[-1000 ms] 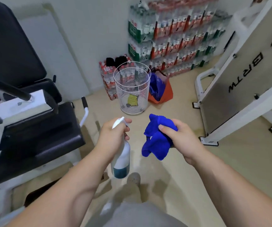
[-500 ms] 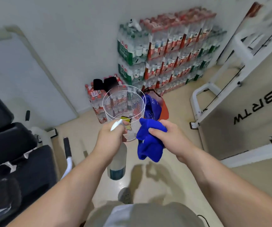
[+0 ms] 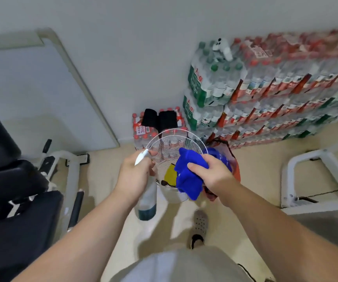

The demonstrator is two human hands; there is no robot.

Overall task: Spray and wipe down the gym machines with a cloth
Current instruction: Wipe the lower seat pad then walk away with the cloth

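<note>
The blue cloth (image 3: 188, 177) is bunched up in the right hand (image 3: 215, 178), thumb and fingers clamped round its top. It hangs over the near right rim of a wire mesh basket (image 3: 175, 129). The left hand (image 3: 133, 178) grips the neck of the spray bottle (image 3: 146, 200). The bottle's body hangs down below the fist, and its white nozzle pokes up just beside the basket's left rim. The two hands are close together, with the basket's open mouth between them and a yellow item (image 3: 170, 175) lying inside.

An orange bag (image 3: 234, 161) sits against the basket's right side. Behind it, stacked packs of water bottles (image 3: 276, 94) line the wall. The gym machine (image 3: 17, 200), with black pads, fills the left edge, and its white leg (image 3: 72, 176) runs alongside a strip of bare floor (image 3: 105, 171). A white frame (image 3: 298, 165) curves in from the right. One shoe (image 3: 199, 222) stands on the open floor below the hands, between the two machines.
</note>
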